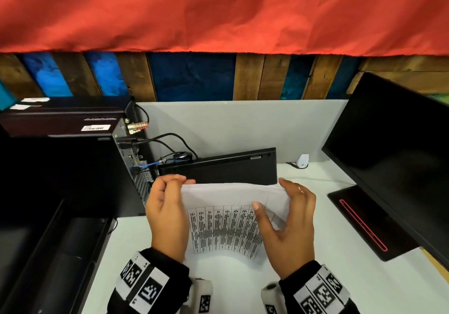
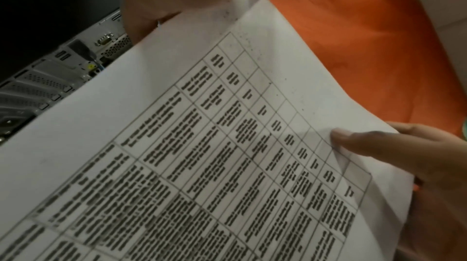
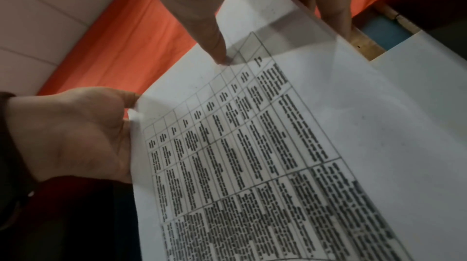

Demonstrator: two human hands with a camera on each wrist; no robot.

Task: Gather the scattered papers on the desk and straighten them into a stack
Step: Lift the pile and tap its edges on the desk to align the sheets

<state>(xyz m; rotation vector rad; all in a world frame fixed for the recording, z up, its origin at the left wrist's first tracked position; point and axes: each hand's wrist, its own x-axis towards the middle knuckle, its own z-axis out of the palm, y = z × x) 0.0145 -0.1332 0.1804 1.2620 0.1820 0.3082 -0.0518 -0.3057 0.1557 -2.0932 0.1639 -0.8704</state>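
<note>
A stack of white papers [image 1: 223, 226], its top sheet printed with a black table, is held upright and bowed over the white desk [image 1: 340, 279]. My left hand [image 1: 178, 185] grips the stack's left edge, fingers curled over the top corner. My right hand [image 1: 269, 194] pinches the right edge, thumb pressed on the printed face and fingers behind. The left wrist view shows the papers [image 2: 202, 145] close up, with the right thumb [image 2: 353, 141] on the front. In the right wrist view the papers [image 3: 278, 145] sit between my right thumb [image 3: 207, 25] and my left hand [image 3: 76, 129].
A black computer tower [image 1: 73, 172] with cables [image 1: 170, 141] stands at the left. A flat black device [image 1: 218, 170] leans just behind the papers. At the right are a black monitor [image 1: 398, 155] and its base [image 1: 364, 221]. A grey partition [image 1: 243, 129] closes the back.
</note>
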